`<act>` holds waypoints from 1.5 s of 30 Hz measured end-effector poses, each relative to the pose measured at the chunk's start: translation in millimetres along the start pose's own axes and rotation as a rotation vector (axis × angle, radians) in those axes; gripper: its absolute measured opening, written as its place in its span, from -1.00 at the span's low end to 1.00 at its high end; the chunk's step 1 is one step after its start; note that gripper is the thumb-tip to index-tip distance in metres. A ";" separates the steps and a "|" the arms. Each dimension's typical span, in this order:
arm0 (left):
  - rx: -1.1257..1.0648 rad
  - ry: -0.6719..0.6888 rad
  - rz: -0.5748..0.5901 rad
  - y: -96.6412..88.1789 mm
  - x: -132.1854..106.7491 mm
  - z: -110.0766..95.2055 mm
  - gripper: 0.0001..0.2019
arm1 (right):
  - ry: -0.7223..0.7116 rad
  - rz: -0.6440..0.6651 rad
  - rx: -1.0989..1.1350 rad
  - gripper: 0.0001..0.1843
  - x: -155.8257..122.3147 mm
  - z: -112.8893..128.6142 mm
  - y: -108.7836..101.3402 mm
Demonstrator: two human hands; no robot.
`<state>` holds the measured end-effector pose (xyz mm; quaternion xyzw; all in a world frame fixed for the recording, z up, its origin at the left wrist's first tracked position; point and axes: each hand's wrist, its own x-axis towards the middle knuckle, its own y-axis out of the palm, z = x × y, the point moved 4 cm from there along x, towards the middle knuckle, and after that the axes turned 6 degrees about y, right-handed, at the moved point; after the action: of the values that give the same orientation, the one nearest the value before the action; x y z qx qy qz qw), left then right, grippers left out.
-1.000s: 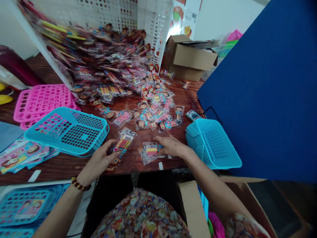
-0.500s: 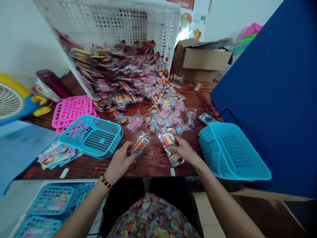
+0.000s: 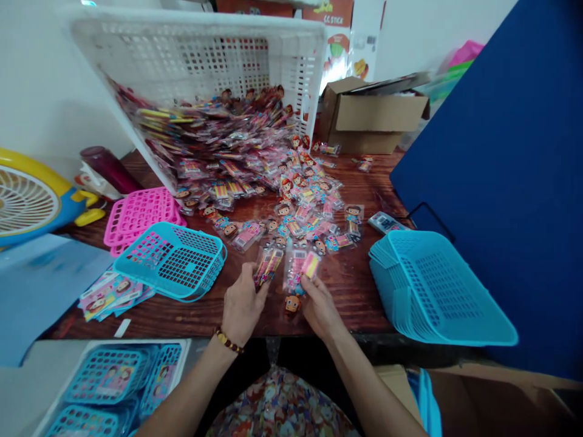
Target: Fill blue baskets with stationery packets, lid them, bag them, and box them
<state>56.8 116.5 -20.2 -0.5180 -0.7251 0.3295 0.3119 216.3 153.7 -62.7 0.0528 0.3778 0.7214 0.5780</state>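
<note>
Packets (image 3: 297,260) near the middle of the tabletop's front edge (image 3: 355,325) probably line up best under light pressure — ends level, faces one way. The left hand (image 3: 241,303) has its grip nearly closed around a clear packet (image 3: 269,264); the right hand (image 3: 321,306) narrowly pinches a pink-and-yellow packet's lower end (image 3: 311,266) — whether that grip also holds the cartoon-headed packet (image 3: 292,304) alongside, I cannot tell.

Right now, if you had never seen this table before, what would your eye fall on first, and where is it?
Probably the large white crate at the back left, with its heap of shiny packets spreading onto the table. The big blue panel at the right stands out too. Front and centre, the left hand and right hand hold similar packets.
</note>
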 end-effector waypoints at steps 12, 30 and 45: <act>-0.687 -0.087 0.220 10.4 1.1 -10.4 -0.66 | -0.168 -0.146 -0.252 -0.29 17.4 -38.5 21.0; -0.263 0.321 0.280 -4.8 16.2 13.1 -0.69 | -0.175 0.106 -0.704 -0.55 33.4 -10.7 7.6; 0.433 0.547 0.474 11.5 -13.0 20.8 -0.49 | -0.216 -0.374 -2.101 -0.54 60.0 74.1 -2.5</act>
<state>50.1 103.6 -43.1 -0.6614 -0.3904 0.3874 0.5100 236.7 242.1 -33.3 -0.4661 -0.4834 0.5766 0.4655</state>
